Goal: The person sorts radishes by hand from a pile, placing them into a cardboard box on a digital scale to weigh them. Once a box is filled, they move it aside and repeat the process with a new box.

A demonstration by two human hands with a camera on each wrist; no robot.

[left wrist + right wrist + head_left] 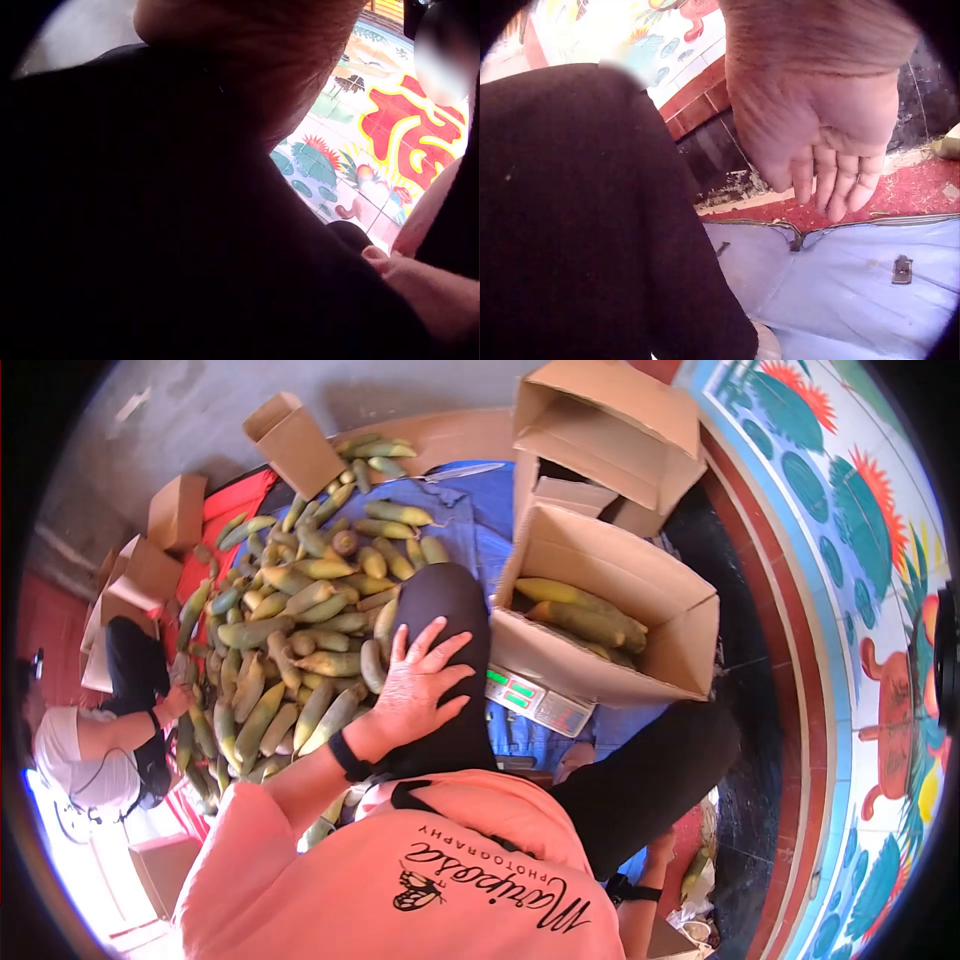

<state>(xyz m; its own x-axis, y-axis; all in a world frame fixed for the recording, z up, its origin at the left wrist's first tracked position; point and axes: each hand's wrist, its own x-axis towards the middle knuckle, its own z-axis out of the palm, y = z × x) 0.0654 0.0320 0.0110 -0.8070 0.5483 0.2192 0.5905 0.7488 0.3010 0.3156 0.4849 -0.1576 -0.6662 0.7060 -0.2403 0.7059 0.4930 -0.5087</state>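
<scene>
My left hand (425,680) rests on my dark-trousered knee with its fingers spread, a black band at the wrist. It holds nothing. My right hand (836,142) hangs low at my right side, fingers loosely extended and nothing in it, above red ground and a blue sheet (847,262). Left of my knee lies a big heap of large green-yellow cucumbers (310,600). Ahead to the right, an open cardboard box (600,660) with several cucumbers (580,610) inside stands at a digital scale (540,703) with lit green displays. The left wrist view is mostly dark cloth.
Another open carton (610,420) stands behind the box. More cardboard boxes (290,440) stand around the heap's far and left sides. At the left, a person in a white top (90,755) sits with a hand at the heap. A painted tiled wall (850,560) runs along the right.
</scene>
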